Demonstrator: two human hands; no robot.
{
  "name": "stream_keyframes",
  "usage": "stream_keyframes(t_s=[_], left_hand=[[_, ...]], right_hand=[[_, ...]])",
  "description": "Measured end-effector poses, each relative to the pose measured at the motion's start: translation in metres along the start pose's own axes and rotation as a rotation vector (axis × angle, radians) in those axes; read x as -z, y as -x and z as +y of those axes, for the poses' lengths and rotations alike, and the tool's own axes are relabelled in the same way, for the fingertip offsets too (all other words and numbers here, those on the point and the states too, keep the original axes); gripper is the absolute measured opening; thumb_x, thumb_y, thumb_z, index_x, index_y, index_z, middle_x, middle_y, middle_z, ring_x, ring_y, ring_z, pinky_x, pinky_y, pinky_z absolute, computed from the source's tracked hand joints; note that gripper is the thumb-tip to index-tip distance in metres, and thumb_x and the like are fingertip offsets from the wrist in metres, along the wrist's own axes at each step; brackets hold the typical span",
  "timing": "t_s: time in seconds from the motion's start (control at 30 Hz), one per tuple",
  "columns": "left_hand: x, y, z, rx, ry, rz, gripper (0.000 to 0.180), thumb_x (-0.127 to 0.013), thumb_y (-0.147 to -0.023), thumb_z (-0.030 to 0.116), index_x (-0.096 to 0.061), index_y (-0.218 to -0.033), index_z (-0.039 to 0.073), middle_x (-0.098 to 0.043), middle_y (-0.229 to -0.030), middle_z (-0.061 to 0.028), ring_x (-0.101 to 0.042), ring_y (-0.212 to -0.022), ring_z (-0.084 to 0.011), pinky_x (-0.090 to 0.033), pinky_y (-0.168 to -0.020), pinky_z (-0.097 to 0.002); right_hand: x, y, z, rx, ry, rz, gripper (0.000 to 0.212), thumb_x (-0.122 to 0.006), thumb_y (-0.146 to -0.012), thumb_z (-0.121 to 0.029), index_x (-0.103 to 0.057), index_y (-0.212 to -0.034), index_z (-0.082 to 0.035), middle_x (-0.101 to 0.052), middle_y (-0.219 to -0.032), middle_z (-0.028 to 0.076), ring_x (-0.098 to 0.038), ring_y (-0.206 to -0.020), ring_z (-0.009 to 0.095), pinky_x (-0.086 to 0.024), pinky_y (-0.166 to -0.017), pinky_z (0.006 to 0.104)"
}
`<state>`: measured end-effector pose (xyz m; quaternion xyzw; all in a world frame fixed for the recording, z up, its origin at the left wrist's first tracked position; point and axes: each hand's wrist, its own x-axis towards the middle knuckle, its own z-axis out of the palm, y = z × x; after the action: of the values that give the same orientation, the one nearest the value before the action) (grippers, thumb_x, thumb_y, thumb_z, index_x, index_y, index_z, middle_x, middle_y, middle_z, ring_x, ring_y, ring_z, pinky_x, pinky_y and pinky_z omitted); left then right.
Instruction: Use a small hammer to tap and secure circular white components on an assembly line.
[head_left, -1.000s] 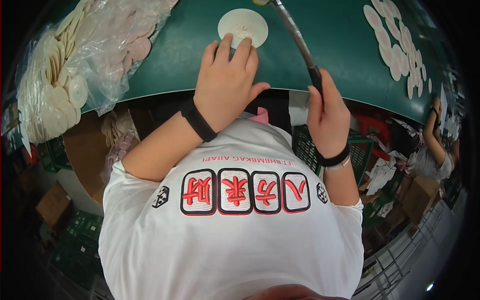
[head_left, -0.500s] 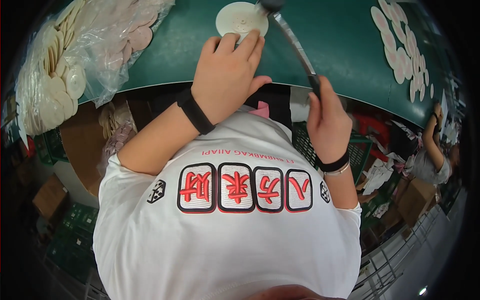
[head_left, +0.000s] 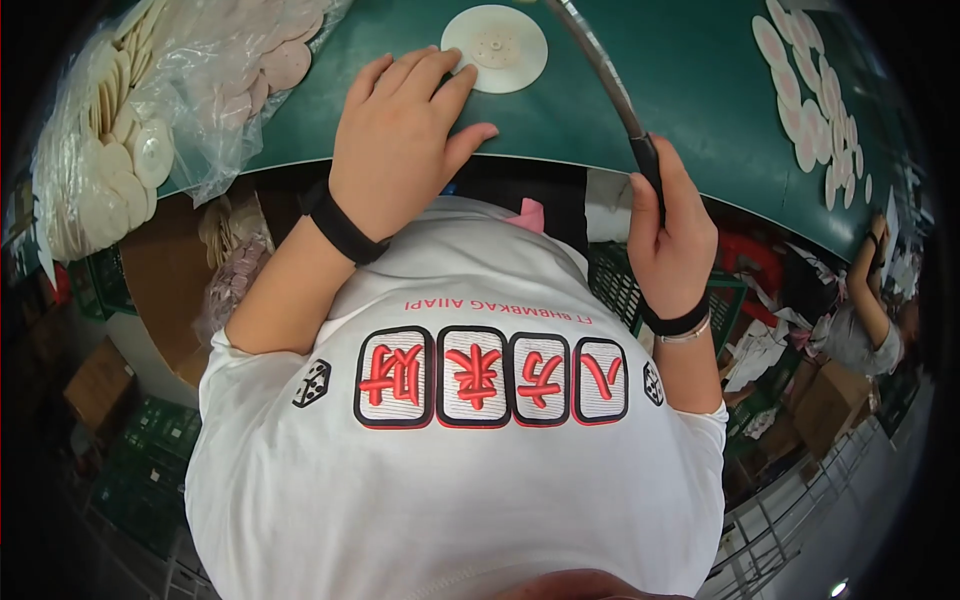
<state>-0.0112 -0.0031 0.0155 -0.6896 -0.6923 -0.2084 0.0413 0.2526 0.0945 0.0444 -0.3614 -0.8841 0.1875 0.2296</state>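
A flat white disc [head_left: 497,72] with small holes and a little raised centre lies on the green table. My left hand [head_left: 405,125] is open, palm down at the disc's left side, its fingertips at or near the edge. My right hand [head_left: 672,225] is closed round the black grip of a hammer [head_left: 605,70]. Its metal shaft slants up and left past the disc's right side. The hammer's head is almost wholly cut off by the upper edge of the view.
Clear plastic bags [head_left: 205,110] full of cream and pinkish discs sit at the left. Rows of pink-centred discs [head_left: 815,110] lie at the right. Green crates [head_left: 150,460] and cardboard boxes [head_left: 100,385] stand below. Another person's arm [head_left: 868,280] shows at the far right.
My left hand has slid left, from the disc's near edge to its left side. The hammer's head has risen out of view, and my right hand has shifted slightly right. The disc sits slightly further right.
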Motion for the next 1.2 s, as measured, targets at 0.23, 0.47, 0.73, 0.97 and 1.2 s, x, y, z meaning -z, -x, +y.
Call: stream_keyframes(t_s=[0.23, 0.47, 0.73, 0.97, 1.2], left_hand=[[0.003, 0.001, 0.001, 0.016, -0.058, -0.053, 0.048, -0.076, -0.089, 0.034, -0.067, -0.128, 0.008, -0.064, -0.132, -0.0075, -0.059, -0.123, -0.0260, -0.040, -0.111, -0.0466], [0.001, 0.003, 0.003, 0.019, -0.088, -0.058, 0.050, -0.075, -0.090, 0.035, -0.066, -0.132, 0.009, -0.064, -0.133, -0.0066, -0.058, -0.123, -0.0255, -0.040, -0.111, -0.0464], [-0.001, 0.004, 0.002, -0.006, -0.097, -0.048, 0.050, -0.074, -0.090, 0.037, -0.065, -0.131, 0.010, -0.063, -0.131, -0.0053, -0.058, -0.121, -0.0244, -0.039, -0.111, -0.0477], [0.004, 0.001, 0.003, -0.030, -0.080, -0.056, 0.051, -0.074, -0.091, 0.037, -0.065, -0.133, 0.010, -0.064, -0.133, -0.0059, -0.059, -0.122, -0.0256, -0.039, -0.111, -0.0465], [0.005, 0.002, 0.011, 0.027, -0.024, -0.092, 0.050, -0.077, -0.085, 0.034, -0.065, -0.127, 0.010, -0.063, -0.121, -0.0079, -0.056, -0.124, -0.0262, -0.038, -0.112, -0.0519]], right_hand=[[-0.003, 0.007, -0.008, -0.012, 0.100, -0.051, 0.038, -0.067, -0.099, -0.014, -0.060, -0.135, -0.006, -0.069, -0.088, 0.013, -0.068, -0.068, 0.034, -0.053, -0.055, 0.0405], [-0.005, 0.019, -0.006, -0.012, 0.185, -0.078, 0.039, -0.067, -0.098, -0.013, -0.059, -0.136, -0.006, -0.069, -0.087, 0.013, -0.068, -0.066, 0.033, -0.053, -0.054, 0.0420], [0.004, 0.027, -0.015, -0.077, 0.197, -0.134, 0.040, -0.067, -0.098, -0.012, -0.060, -0.136, -0.005, -0.070, -0.091, 0.016, -0.069, -0.070, 0.034, -0.054, -0.058, 0.0408], [0.005, 0.033, -0.018, -0.026, 0.108, -0.034, 0.042, -0.069, -0.096, -0.013, -0.060, -0.138, -0.008, -0.068, -0.085, 0.013, -0.067, -0.065, 0.033, -0.053, -0.054, 0.0414], [0.012, 0.031, -0.004, -0.096, -0.154, -0.045, 0.037, -0.069, -0.096, -0.007, -0.064, -0.132, -0.004, -0.069, -0.082, 0.010, -0.065, -0.062, 0.022, -0.052, -0.059, 0.0325]])
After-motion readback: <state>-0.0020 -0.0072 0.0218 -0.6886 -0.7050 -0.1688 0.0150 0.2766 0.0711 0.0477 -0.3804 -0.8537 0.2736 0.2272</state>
